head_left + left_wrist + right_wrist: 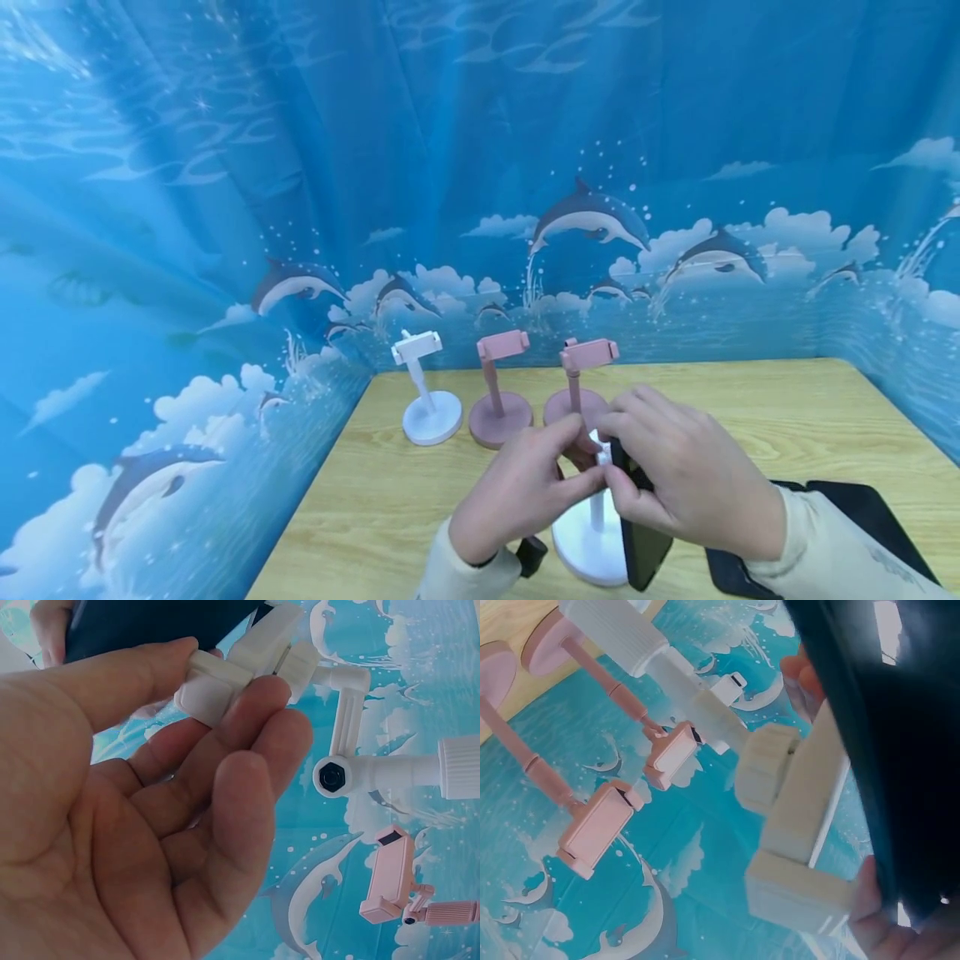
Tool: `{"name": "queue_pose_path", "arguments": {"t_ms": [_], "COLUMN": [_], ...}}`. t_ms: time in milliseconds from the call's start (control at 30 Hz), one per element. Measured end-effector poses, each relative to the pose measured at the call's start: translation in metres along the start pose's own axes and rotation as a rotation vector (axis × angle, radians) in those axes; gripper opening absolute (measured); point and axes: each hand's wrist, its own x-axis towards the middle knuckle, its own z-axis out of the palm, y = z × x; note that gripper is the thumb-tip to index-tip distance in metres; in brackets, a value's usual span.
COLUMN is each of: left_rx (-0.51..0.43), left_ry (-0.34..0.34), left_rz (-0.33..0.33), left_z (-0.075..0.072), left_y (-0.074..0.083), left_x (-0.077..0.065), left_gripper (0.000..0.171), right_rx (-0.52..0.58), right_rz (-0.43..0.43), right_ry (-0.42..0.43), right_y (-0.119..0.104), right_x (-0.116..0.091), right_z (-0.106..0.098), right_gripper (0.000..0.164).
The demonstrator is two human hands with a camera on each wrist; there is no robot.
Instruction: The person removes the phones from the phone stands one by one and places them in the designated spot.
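A white phone stand (588, 554) stands in front of me, its round base on the table. My left hand (525, 479) pinches the end of the stand's white clamp (214, 694) between thumb and fingers, as the left wrist view shows. From the other side, my right hand (693, 471) grips a black phone (647, 546), tilted on its edge beside the clamp. In the right wrist view the phone (911, 765) lies close along the clamp's face, and its dark screen hides most of the right fingers.
Behind the hands stand a white phone stand (432, 417) and two pink ones, a middle one (501, 419) and a right one (590, 354). Flat black devices (873, 521) lie under the right forearm. A blue dolphin-print curtain (450, 167) borders the wooden table (360, 500).
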Motion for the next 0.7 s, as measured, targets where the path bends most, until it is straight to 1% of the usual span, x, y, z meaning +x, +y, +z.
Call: {"name": "queue_pose_path", "arguments": {"t_ms": [100,133,233,300,367,500,567,633,700], "left_rx": [-0.011,-0.010,-0.003,0.003,0.003,-0.015,-0.024,-0.031,-0.035], "left_ry": [-0.006,-0.007,-0.009,-0.011,-0.012,-0.010,-0.007,-0.008,-0.012], "left_rz": [-0.027,-0.033,-0.047,-0.049,-0.051,-0.060,-0.061,-0.064,-0.065], "left_z": [0.000,0.000,0.000,0.000,0.000,0.000,-0.001,-0.001,-0.001], "left_y": [0.002,0.002,0.002,0.002,0.002,0.001,0.001,0.001,0.001], "left_x": [-0.001,-0.001,-0.001,-0.001,-0.001,-0.001,-0.001,-0.001,-0.001], "left_gripper": [0.015,0.015,0.017,0.019,0.020,0.020,0.020,0.020,0.020], "right_rx": [0.016,0.017,0.015,0.019,0.030,0.076,0.101,0.096,0.071], "right_rz": [-0.025,-0.032,-0.042,-0.044,-0.062,-0.114,-0.135,-0.131,-0.109], "right_ry": [0.076,0.104,0.182,0.233,0.305,0.469,0.544,0.574,0.572], "right_y": [-0.002,-0.003,-0.003,-0.003,0.000,0.014,0.024,0.034,0.046], "right_x": [-0.005,-0.007,-0.013,-0.019,-0.024,-0.037,-0.046,-0.058,-0.073], "right_z": [-0.001,-0.002,-0.005,-0.008,-0.011,-0.015,-0.017,-0.023,-0.031], "right_gripper": [0.023,0.024,0.035,0.037,0.037,0.034,0.032,0.034,0.037]}}
